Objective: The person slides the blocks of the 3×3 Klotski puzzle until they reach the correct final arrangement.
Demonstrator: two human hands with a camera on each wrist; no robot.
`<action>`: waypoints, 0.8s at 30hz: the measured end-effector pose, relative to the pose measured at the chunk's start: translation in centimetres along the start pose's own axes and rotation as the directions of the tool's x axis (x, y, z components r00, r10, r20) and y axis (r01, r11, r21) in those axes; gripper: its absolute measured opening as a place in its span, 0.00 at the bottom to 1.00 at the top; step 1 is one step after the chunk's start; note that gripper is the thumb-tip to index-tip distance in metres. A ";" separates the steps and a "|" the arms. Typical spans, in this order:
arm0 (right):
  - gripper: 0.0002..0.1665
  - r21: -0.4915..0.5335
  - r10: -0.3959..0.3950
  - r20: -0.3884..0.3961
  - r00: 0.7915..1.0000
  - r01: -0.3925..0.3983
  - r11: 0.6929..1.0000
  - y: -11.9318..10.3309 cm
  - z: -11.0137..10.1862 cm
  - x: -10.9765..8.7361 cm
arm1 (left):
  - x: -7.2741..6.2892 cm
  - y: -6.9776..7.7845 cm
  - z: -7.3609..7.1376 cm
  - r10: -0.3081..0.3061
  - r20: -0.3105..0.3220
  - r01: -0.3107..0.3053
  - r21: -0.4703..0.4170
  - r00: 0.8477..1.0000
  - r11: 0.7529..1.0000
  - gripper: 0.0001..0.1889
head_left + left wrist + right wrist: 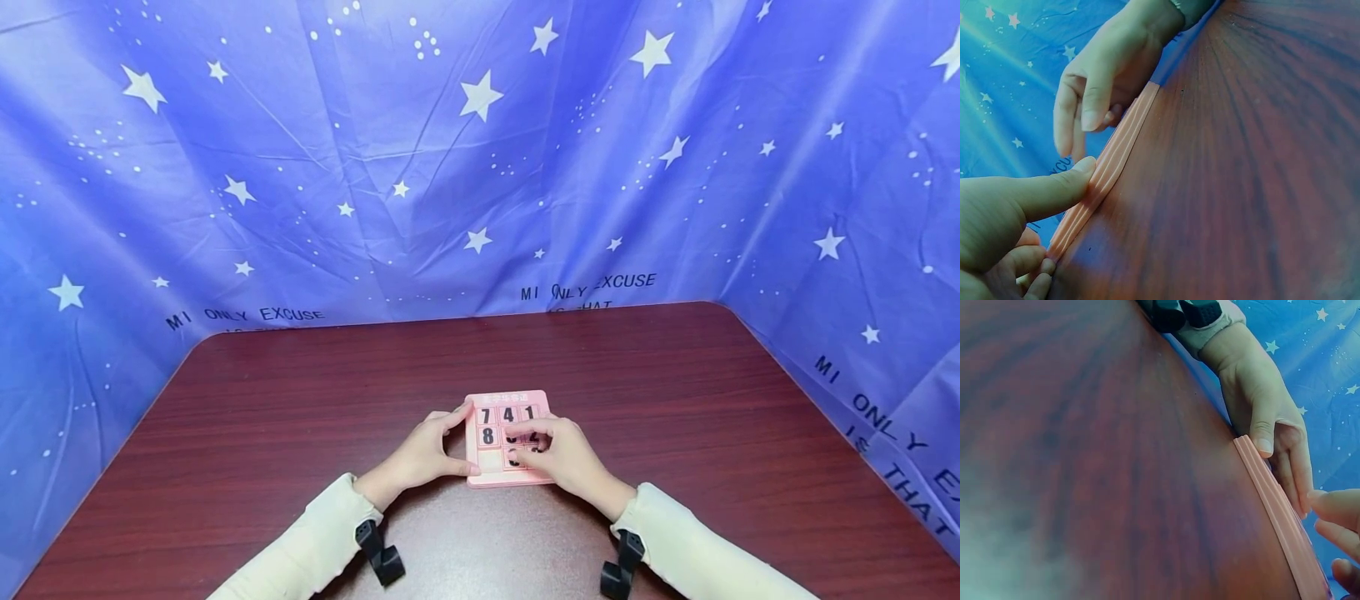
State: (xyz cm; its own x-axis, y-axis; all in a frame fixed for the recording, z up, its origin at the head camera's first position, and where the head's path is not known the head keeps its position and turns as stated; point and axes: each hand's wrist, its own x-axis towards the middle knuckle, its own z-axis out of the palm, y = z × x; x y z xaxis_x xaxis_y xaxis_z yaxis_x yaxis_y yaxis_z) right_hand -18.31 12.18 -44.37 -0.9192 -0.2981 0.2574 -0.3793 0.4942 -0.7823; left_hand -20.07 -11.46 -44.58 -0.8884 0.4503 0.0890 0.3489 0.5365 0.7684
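A pink number slide puzzle (pixel 489 461) lies flat on the table, with black-numbered tiles and one vacant cell at its lower left. Readable are 7, 4, 1 along the top row and 8 below the 7; fingers partly cover other tiles. My left hand (pixel 418 454) holds the puzzle's left side, thumb at the lower left corner and fingertips near the upper left. My right hand (pixel 573 458) reaches over the right side, its index finger and thumb extended over the middle and lower tiles. The left wrist view shows the puzzle's ridged near edge (pixel 1116 147) under my left thumb.
The dark red wood-grain table (pixel 300 392) extends around the puzzle. Behind it and along both sides hangs a blue curtain (pixel 420 150) with white stars and printed words. Black wrist devices (pixel 381 554) sit at both pale sleeve cuffs.
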 end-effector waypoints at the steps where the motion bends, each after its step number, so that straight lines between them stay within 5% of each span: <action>1: 0.15 0.002 -0.007 -0.001 1.000 0.007 1.000 0.1 -0.1 -0.2 | 0.0 0.0 0.0 0.001 -0.001 -0.001 -0.002 1.000 1.000 0.50; 24: 0.18 -0.087 0.032 -0.033 0.999 -0.034 0.996 0.0 -0.8 -1.9 | -0.1 0.1 0.0 0.001 -0.005 -0.001 -0.017 1.000 1.000 0.51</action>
State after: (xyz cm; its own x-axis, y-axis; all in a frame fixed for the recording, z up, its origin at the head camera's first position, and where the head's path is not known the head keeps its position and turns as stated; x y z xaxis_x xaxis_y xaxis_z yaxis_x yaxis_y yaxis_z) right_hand -16.69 13.41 -44.37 -0.9337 -0.2553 0.2509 -0.3551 0.5731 -0.7385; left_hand -19.99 -11.47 -44.53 -0.8895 0.4473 0.0933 0.3450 0.5237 0.7789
